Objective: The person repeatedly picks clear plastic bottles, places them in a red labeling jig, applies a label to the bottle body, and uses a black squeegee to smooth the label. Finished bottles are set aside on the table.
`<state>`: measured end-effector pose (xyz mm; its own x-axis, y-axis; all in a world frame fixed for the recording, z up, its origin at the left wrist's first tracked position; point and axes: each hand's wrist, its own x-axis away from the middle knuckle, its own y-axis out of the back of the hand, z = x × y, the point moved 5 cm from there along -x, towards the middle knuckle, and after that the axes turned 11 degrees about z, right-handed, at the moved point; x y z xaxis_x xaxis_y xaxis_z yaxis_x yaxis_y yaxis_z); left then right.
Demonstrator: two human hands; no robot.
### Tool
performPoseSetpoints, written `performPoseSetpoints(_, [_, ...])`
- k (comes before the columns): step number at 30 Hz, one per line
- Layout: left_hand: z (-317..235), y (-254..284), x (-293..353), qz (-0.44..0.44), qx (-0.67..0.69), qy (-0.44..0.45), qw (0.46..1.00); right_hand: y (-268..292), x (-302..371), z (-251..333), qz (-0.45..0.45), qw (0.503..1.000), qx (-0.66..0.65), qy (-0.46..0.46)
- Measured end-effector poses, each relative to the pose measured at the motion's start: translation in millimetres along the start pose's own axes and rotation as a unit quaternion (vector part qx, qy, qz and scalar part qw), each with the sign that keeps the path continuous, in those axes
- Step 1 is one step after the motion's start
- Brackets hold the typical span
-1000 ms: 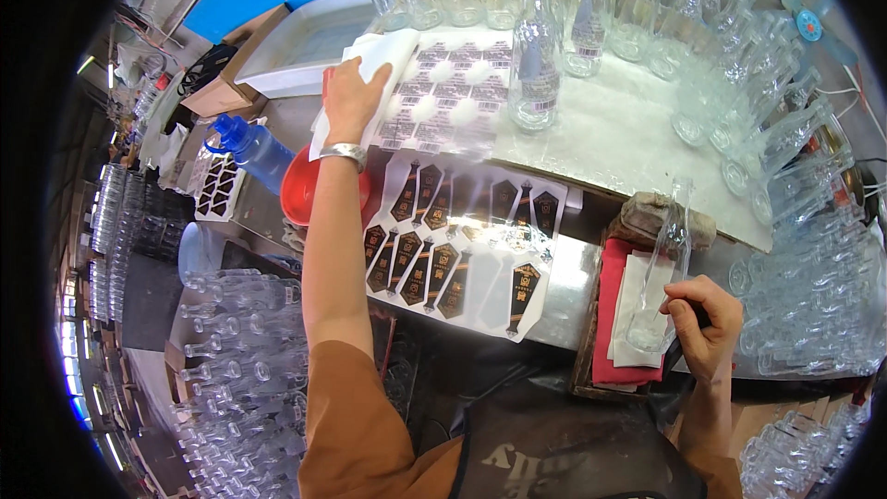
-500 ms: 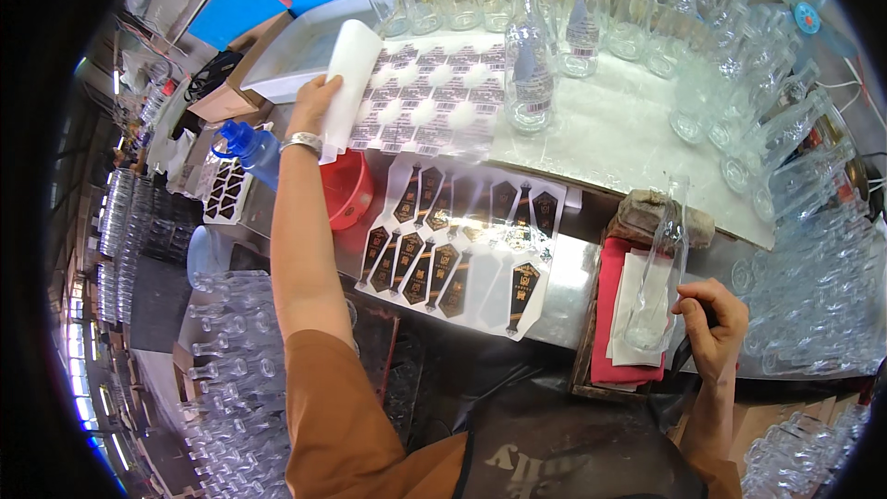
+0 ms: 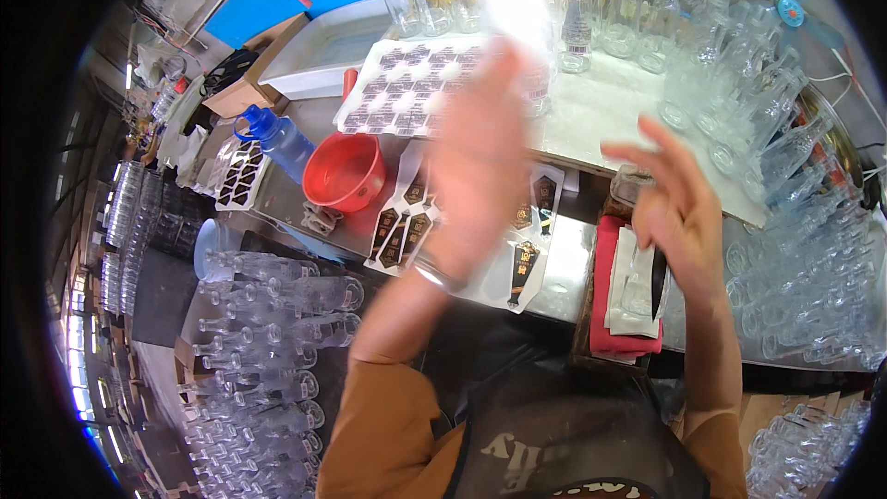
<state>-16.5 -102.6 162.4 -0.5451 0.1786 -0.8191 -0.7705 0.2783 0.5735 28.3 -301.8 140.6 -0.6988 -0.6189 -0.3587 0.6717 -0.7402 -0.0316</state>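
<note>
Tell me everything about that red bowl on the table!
The red bowl is round, looks like plastic, and sits upright and open with nothing visible inside. It rests on the grey metal counter, right beside a blue bottle and in front of a white sheet of stickers. No hand touches it.

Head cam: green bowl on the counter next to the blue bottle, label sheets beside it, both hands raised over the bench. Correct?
Not quite: the bowl is red, not green, as the head view shows. The rest holds: it sits next to the blue bottle, label sheets lie beside it, and the left hand and right hand are raised over the bench.
</note>
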Motion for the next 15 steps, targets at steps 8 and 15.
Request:
performPoseSetpoints(8, [-45.3, -36.4, 47.0, 0.119, 0.176, -0.066, 0.975, 69.3, 37.7, 8.4, -0.172, 0.980, 0.076, -0.063])
performPoseSetpoints(15, [187.4, -72.8, 136.8, 0.221, -0.163, 0.198, 0.941, 71.5, 86.9, 12.9, -0.233, 0.967, 0.014, -0.103])
